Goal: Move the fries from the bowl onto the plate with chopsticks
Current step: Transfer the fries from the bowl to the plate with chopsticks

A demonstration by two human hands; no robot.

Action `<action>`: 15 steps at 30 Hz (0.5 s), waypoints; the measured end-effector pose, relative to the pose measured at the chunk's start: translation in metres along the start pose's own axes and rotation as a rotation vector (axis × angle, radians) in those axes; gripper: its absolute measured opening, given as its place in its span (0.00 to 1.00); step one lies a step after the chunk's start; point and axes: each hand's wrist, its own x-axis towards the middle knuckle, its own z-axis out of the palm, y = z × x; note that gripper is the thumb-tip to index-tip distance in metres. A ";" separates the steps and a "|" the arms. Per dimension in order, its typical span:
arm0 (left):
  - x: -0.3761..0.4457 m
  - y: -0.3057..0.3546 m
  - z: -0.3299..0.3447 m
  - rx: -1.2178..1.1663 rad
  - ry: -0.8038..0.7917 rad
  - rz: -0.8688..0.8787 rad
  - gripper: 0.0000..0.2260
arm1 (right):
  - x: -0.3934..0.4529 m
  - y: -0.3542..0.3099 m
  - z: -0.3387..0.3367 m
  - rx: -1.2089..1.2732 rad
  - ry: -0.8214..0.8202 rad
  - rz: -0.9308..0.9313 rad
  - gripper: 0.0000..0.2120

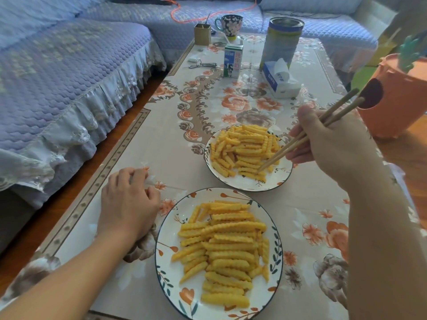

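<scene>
**Tips down in the bowl – get a clean pinch on one fry**

Your right hand [332, 144] is clamped on the chopsticks [307, 135], fingers curled round the shafts. The tips sit among the fries [245, 150] at the bowl's [280, 181] 5 o'clock edge, touching or nearly touching a fry; can't tell if one is pinched yet. Your left hand [131, 202] rests on the table [312, 204] at 9 o'clock of the plate [166, 269], fingers loosely curled, holding nothing.

Where things are: bowl at 12 o'clock of the plate, w/ a narrow strip of table between. Bowl well filled, and the plate already has a big pile [226, 252], so I'd judge you're roughly mid-task.

How to do it well:
- Pick one fry off the top, not one buried under others
- Pinch near its middle, tips crossing the fry's long axis, so it won't pivot & drop
- Lift straight up before swinging toward 6 o'clock; keep pressure steady
- Set down on a bare bit of plate, e.g. near 9 o'clock

Orientation: fries near the tips lie mostly w/ long axis 9-to-3, slightly tilted; some on the bowl's left side run 11-to-5. Chopsticks run from tips at 7 o'clock up to butts at 1 o'clock, so they cross those fries at an angle – good for a grip. Plate fries also mostly lie 9-to-3
</scene>
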 end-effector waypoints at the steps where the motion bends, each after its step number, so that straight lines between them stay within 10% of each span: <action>1: 0.000 0.000 0.000 -0.005 0.008 -0.003 0.16 | 0.001 0.001 0.000 0.003 -0.001 0.005 0.23; 15: 0.001 0.000 0.001 -0.006 -0.005 -0.005 0.14 | -0.028 -0.037 -0.020 0.242 -0.244 0.036 0.28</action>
